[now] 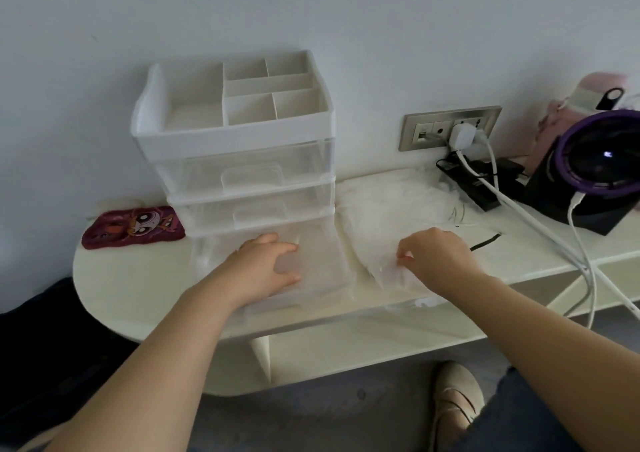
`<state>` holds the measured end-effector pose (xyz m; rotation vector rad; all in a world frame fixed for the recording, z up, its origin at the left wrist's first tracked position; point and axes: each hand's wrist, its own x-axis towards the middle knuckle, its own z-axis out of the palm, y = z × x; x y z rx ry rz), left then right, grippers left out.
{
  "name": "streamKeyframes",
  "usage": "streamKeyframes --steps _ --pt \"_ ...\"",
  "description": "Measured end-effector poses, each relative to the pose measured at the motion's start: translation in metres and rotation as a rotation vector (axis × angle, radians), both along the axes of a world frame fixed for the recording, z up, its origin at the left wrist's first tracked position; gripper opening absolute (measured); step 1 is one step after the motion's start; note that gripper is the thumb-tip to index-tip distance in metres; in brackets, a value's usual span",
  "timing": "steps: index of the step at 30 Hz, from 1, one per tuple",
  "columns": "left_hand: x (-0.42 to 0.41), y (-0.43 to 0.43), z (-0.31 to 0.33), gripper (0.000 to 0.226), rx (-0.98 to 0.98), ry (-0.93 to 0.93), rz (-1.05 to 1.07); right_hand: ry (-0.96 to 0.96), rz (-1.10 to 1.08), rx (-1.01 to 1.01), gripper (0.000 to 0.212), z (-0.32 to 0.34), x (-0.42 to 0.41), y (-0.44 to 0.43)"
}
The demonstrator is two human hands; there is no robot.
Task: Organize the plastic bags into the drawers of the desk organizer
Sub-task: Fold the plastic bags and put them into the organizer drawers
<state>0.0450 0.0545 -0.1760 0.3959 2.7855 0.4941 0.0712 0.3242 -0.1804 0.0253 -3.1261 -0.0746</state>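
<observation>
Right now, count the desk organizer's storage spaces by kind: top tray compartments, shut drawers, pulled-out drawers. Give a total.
Top tray compartments: 6
Shut drawers: 2
Pulled-out drawers: 1
Total: 9

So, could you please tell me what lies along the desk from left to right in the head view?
Red cartoon pouch → desk organizer → pile of plastic bags → black device with a purple ring.
</observation>
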Motion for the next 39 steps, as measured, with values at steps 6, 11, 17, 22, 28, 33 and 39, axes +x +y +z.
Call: streamKeyframes --steps 6,11,17,22,28,33,39 --pt "0.015 -0.004 0.015 0.048 0.094 0.118 -0.025 0.018 0.000 -0.141 0.022 0.014 0.014 0.000" --pt "0.032 0.001 0.037 0.028 0.212 0.290 -0.030 0.056 0.011 -0.485 0.024 0.055 0.033 0.000" --pt "0.054 0.009 0.060 0.071 0.900 -0.329 0.054 0.071 -0.099 -1.431 0.024 0.071 0.040 -0.043" --pt "0.056 0.005 0.064 0.085 1.290 -0.577 0.057 0.112 -0.010 -1.397 0.022 0.066 0.043 -0.100" --pt "0.053 -0.014 0.068 0.049 1.465 -0.565 0.242 0.067 0.305 -1.308 0.027 0.071 0.041 -0.132" --pt "0.043 -0.047 0.071 0.038 1.476 -0.661 0.172 0.154 0.179 -1.189 0.025 0.077 0.012 -0.118" --pt "0.040 -0.070 0.072 0.038 1.366 -0.778 -0.028 -0.349 0.382 -1.043 0.031 0.081 -0.001 -0.110"
